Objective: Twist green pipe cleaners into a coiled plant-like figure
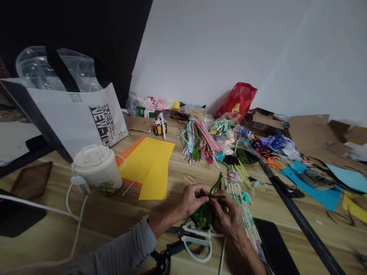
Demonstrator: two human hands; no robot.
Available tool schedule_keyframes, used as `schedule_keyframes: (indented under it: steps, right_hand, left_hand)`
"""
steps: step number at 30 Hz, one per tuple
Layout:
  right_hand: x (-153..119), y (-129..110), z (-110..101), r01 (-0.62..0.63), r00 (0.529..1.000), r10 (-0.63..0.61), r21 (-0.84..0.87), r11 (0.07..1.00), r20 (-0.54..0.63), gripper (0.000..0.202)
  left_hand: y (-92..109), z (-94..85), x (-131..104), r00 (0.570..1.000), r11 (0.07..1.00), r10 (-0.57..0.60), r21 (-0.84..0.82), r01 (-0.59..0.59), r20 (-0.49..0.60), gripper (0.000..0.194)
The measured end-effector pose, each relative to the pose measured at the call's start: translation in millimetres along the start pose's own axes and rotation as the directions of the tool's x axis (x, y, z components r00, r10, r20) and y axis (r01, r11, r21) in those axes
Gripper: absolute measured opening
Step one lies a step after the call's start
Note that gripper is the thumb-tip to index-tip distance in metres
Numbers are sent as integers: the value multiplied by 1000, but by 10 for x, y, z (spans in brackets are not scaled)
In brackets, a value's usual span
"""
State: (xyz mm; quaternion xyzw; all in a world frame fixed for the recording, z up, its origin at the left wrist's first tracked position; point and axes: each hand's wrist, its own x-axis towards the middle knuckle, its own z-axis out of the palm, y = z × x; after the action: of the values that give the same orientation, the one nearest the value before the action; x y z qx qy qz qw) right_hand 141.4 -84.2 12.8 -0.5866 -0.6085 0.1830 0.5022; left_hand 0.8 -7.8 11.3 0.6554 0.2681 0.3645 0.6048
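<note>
My left hand (192, 199) and my right hand (231, 215) meet near the table's front, both with fingers pinched on a dark green pipe cleaner (215, 184). One end of it points up and another sticks out to the right. Just below the fingers is a rounded dark green fuzzy bundle (203, 216); whether it is joined to the pipe cleaner I cannot tell. White-handled scissors (197, 258) lie under the bundle, beside dark-handled pliers (163, 259). Wooden sticks (239, 198) with green markings lie partly behind my right hand.
Yellow paper (151, 160) lies left of my hands, then a lidded white cup (97, 170) and a white shopping bag (77, 118). Behind are bundled pipe cleaners (200, 139) and a red bag (237, 99). A black phone (273, 244) lies at right, near a black strip (304, 217).
</note>
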Motion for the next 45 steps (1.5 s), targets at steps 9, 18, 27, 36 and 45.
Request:
schedule_keyframes:
  steps: [9,18,27,36,45]
  right_hand:
    - [-91,45,70,-106,993,95,-191,976,-64,15]
    - [14,-157,-57,-178,984,180,202,963,12,22]
    - [64,-50,-184,-395,908,237,517,759,345,39]
    - [51,-36,-236,-412,888,259,407,815,380,18]
    - [93,-70,-320,-157,921,86,158,975,380,17]
  left_hand:
    - [-2,184,-175,964,893,247,410,-187,-98,15]
    - [36,0,-26,984,934,-166,-311,176,58,18]
    - [-154,-115,13,827,764,-300,-399,507,475,27]
    - [-120,-175,-21,797,735,-378,-370,568,472,31]
    - [-180,-155,12,792,789,-440,-239,566,424,34]
